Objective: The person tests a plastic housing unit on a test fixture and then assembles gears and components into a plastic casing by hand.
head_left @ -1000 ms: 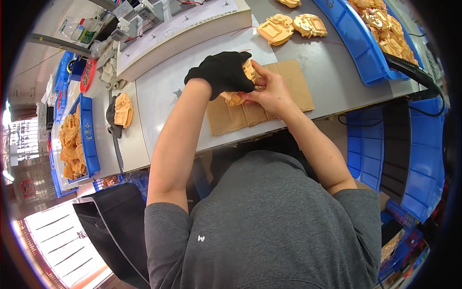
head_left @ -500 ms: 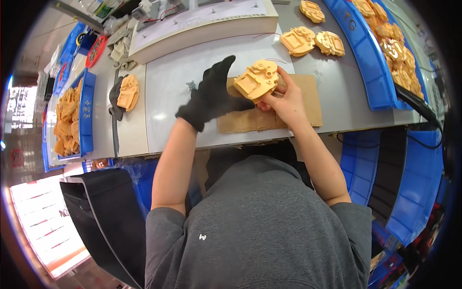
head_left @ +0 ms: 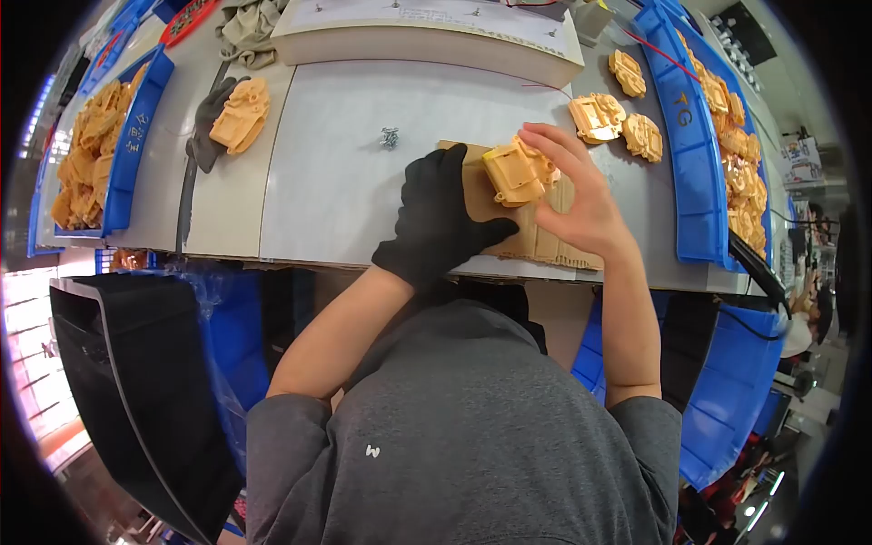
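My right hand (head_left: 586, 200), bare, has its fingers at the upper right edge of a yellow plastic housing (head_left: 518, 175) and its thumb by the lower edge. The housing is tilted above a piece of cardboard (head_left: 563, 245); whether it touches the cardboard I cannot tell. In a black glove, my left hand (head_left: 440, 209) is open to the left of the housing, thumb spread away from the fingers and nothing in its grasp. A small pile of screws (head_left: 389, 137) lies on the white work surface beyond my left hand.
More housings (head_left: 597, 118) lie at the back right, beside a blue bin (head_left: 688, 173) full of them. Another filled blue bin (head_left: 141, 136) stands left. One housing (head_left: 240, 115) rests on a dark glove (head_left: 207, 136). A white fixture box (head_left: 427, 45) spans the back.
The housing has been turned over to show another side and brought lower over the cardboard. My left hand remains open beside it. The camera view has shifted.
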Available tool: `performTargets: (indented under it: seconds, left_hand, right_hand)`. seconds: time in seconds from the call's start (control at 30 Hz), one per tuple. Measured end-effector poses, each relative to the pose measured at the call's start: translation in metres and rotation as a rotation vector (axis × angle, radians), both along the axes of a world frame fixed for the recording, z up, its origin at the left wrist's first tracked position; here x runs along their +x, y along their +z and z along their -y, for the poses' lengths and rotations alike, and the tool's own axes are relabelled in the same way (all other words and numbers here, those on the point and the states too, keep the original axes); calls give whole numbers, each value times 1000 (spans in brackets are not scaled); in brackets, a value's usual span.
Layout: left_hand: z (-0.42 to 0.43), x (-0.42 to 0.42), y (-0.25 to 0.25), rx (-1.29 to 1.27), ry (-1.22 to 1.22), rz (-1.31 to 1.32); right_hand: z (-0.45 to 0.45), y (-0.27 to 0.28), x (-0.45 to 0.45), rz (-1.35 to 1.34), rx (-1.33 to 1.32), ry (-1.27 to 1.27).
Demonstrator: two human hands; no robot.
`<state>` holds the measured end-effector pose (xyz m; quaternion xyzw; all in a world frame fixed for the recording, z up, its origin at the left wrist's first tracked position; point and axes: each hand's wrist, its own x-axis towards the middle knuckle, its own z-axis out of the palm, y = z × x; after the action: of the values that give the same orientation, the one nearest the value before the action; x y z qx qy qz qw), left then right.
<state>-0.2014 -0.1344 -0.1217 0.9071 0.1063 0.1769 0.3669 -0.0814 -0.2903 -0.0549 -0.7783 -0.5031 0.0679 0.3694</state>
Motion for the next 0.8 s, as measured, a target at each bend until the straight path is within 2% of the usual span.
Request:
performTargets:
  seconds: [0.03,0.13,0.2,0.33,0.43,0.53,0.73,0.8]
  left_hand:
    - [3,0,2,-58,4,-20]
    - [14,0,2,59,93,57]
    - [15,2,1,52,84,78]
    - [15,2,-4,58,115,142]
    - [14,1,-6,65,123,139]
    - [15,2,-7,76,132,115]
    - [19,3,-10,81,201,245]
    - [17,4,-8,104,167,211]
  right_hand:
    - [-3,5,3,-152,55,91]
    - [-23,5,16,87,-80,64]
    - [-37,5,22,134,-156,142]
    - [-55,0,37,190,-350,247]
    - [-62,2,39,129,-430,260]
    - [-62,2,33,53,-395,133]
    - [-58,-13,30,178,-278,51]
    - [-57,-20,31,206,-275,18]
